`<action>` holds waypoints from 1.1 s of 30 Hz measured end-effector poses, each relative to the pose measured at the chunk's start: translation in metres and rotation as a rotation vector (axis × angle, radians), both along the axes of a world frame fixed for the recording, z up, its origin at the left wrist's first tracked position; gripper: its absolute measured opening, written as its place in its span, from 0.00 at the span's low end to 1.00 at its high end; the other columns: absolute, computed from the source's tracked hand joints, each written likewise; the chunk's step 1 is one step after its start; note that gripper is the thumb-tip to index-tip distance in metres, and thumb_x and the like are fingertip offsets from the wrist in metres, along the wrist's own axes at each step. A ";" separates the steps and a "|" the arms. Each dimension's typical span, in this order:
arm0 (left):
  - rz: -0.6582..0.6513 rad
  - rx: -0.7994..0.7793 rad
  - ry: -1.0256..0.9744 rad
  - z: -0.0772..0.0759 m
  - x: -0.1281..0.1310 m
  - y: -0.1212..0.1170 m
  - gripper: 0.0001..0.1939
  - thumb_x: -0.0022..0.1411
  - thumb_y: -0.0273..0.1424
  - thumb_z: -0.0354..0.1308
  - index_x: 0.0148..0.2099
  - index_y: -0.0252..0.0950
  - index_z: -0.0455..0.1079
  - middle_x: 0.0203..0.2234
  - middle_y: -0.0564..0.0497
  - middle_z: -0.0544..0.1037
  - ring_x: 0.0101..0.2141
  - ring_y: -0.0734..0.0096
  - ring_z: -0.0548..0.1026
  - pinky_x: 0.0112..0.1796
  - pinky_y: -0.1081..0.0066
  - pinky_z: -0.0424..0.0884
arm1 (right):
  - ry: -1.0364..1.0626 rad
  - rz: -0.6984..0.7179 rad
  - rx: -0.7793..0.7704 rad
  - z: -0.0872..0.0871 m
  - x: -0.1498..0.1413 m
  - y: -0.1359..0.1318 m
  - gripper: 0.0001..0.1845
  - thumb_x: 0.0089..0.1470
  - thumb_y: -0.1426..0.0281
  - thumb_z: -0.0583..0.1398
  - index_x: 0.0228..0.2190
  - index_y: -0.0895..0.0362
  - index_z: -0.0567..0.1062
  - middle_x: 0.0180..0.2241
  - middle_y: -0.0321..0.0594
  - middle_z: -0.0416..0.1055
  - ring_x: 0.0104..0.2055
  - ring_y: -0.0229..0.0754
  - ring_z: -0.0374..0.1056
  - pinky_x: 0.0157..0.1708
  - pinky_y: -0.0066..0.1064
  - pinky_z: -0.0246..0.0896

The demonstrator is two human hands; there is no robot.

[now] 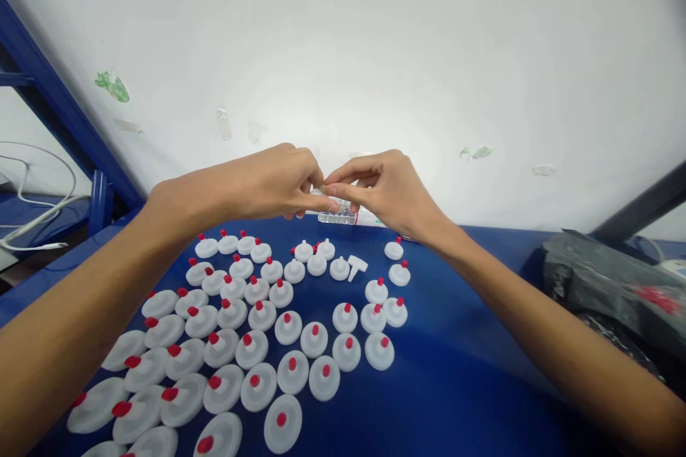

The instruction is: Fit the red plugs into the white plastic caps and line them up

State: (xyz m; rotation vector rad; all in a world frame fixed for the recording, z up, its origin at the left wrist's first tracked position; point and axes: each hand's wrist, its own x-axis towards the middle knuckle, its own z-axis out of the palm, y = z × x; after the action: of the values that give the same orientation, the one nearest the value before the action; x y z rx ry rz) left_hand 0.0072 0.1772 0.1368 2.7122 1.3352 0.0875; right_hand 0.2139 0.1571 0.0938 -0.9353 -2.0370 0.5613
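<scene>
Above the far part of the blue table, my left hand [286, 182] is closed round a small white piece [317, 192], mostly covered by the fingers; it resembles the white nozzle caps. Meeting it from the right, my right hand [378, 186] pinches thumb and forefinger together at the top of that piece. Whatever sits in this pinch is too small to make out. Below the hands stand several white nozzle caps without red tips [316, 264], beside a white T-shaped piece [356, 268]. Many round white nozzle caps with red tips [259, 387] spread in rows nearer me.
Behind the hands, a clear ridged plastic bottle [337, 217] lies against the white wall [375, 50]. A dark plastic bag [600, 285] rests at the right. Blue metal posts [64, 86] and white cables [48, 221] are on the left.
</scene>
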 end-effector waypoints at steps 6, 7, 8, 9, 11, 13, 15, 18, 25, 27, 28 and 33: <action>-0.001 0.011 -0.034 0.001 0.000 0.002 0.25 0.64 0.56 0.57 0.50 0.43 0.80 0.28 0.52 0.84 0.28 0.66 0.80 0.27 0.71 0.66 | -0.082 -0.073 0.038 0.016 0.012 -0.003 0.06 0.55 0.69 0.68 0.33 0.58 0.87 0.28 0.39 0.82 0.23 0.35 0.70 0.23 0.28 0.62; 0.018 0.025 -0.026 0.001 -0.001 0.002 0.28 0.64 0.56 0.57 0.55 0.43 0.78 0.30 0.52 0.85 0.30 0.65 0.81 0.28 0.70 0.67 | -0.129 -0.089 0.009 0.019 0.017 -0.002 0.06 0.55 0.69 0.69 0.32 0.58 0.87 0.25 0.39 0.81 0.22 0.34 0.68 0.22 0.28 0.60; 0.035 0.041 -0.021 0.002 -0.002 0.002 0.31 0.64 0.57 0.56 0.59 0.41 0.76 0.31 0.51 0.86 0.31 0.64 0.82 0.29 0.70 0.67 | -0.188 -0.105 -0.027 0.022 0.021 -0.001 0.05 0.54 0.69 0.69 0.31 0.57 0.88 0.24 0.38 0.80 0.21 0.34 0.67 0.21 0.28 0.59; 0.044 0.059 -0.018 0.003 -0.002 0.002 0.33 0.65 0.57 0.54 0.61 0.40 0.75 0.32 0.50 0.86 0.32 0.64 0.82 0.30 0.70 0.68 | -0.258 -0.126 -0.063 0.023 0.025 0.001 0.05 0.54 0.70 0.69 0.31 0.57 0.88 0.23 0.38 0.80 0.20 0.34 0.67 0.20 0.28 0.58; 0.038 0.085 -0.004 0.004 -0.003 0.001 0.33 0.67 0.57 0.50 0.60 0.40 0.75 0.36 0.49 0.86 0.32 0.64 0.82 0.32 0.69 0.69 | -0.442 -0.190 -0.110 0.021 0.031 0.006 0.05 0.54 0.71 0.69 0.32 0.55 0.88 0.25 0.38 0.81 0.21 0.35 0.69 0.20 0.28 0.58; 0.021 0.093 0.019 0.003 -0.002 0.001 0.30 0.69 0.55 0.49 0.57 0.41 0.77 0.39 0.49 0.86 0.32 0.66 0.82 0.33 0.69 0.69 | -0.618 -0.251 -0.115 0.012 0.031 0.012 0.06 0.54 0.73 0.68 0.32 0.55 0.88 0.29 0.39 0.82 0.24 0.37 0.72 0.23 0.29 0.61; 0.007 0.088 0.042 0.001 -0.001 0.001 0.28 0.70 0.53 0.48 0.56 0.42 0.78 0.41 0.49 0.86 0.33 0.66 0.82 0.33 0.69 0.69 | -0.739 -0.271 -0.108 -0.001 0.029 0.020 0.06 0.52 0.76 0.69 0.31 0.55 0.88 0.28 0.39 0.82 0.27 0.40 0.74 0.26 0.30 0.61; -0.035 0.078 0.060 -0.004 -0.001 0.003 0.26 0.70 0.53 0.48 0.54 0.43 0.78 0.40 0.50 0.86 0.33 0.66 0.81 0.32 0.69 0.69 | -0.829 -0.220 -0.155 -0.020 0.023 0.029 0.05 0.46 0.76 0.73 0.27 0.55 0.87 0.25 0.39 0.81 0.27 0.42 0.74 0.26 0.31 0.60; -0.052 0.050 0.075 -0.006 0.002 0.000 0.24 0.70 0.51 0.49 0.50 0.44 0.80 0.37 0.51 0.85 0.32 0.65 0.80 0.31 0.68 0.68 | -0.913 -0.201 -0.230 -0.026 0.018 0.030 0.02 0.49 0.73 0.73 0.28 0.55 0.86 0.23 0.38 0.79 0.23 0.40 0.72 0.26 0.31 0.60; -0.037 0.038 0.079 -0.004 0.004 -0.002 0.24 0.70 0.50 0.49 0.50 0.43 0.80 0.38 0.50 0.85 0.32 0.65 0.80 0.31 0.68 0.68 | -0.922 -0.204 -0.241 -0.026 0.018 0.028 0.02 0.50 0.72 0.73 0.29 0.56 0.86 0.23 0.38 0.79 0.22 0.40 0.72 0.26 0.31 0.60; -0.034 0.035 0.081 -0.003 0.005 -0.003 0.24 0.70 0.50 0.49 0.51 0.43 0.80 0.38 0.50 0.85 0.33 0.65 0.80 0.32 0.68 0.68 | -0.925 -0.203 -0.242 -0.026 0.018 0.028 0.02 0.50 0.72 0.73 0.29 0.56 0.86 0.23 0.39 0.79 0.23 0.40 0.72 0.27 0.31 0.60; -0.029 0.041 0.076 -0.002 0.004 -0.004 0.24 0.70 0.50 0.49 0.53 0.44 0.79 0.40 0.50 0.86 0.34 0.64 0.80 0.32 0.68 0.69 | -0.919 -0.163 -0.253 -0.020 0.023 0.026 0.11 0.49 0.69 0.75 0.37 0.55 0.86 0.30 0.39 0.82 0.24 0.40 0.73 0.27 0.31 0.62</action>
State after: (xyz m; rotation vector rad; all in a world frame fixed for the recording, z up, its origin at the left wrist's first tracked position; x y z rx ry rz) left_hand 0.0116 0.1731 0.1344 2.7945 1.3275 0.0101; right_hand 0.2371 0.1827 0.0738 -1.7208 -2.6726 0.3180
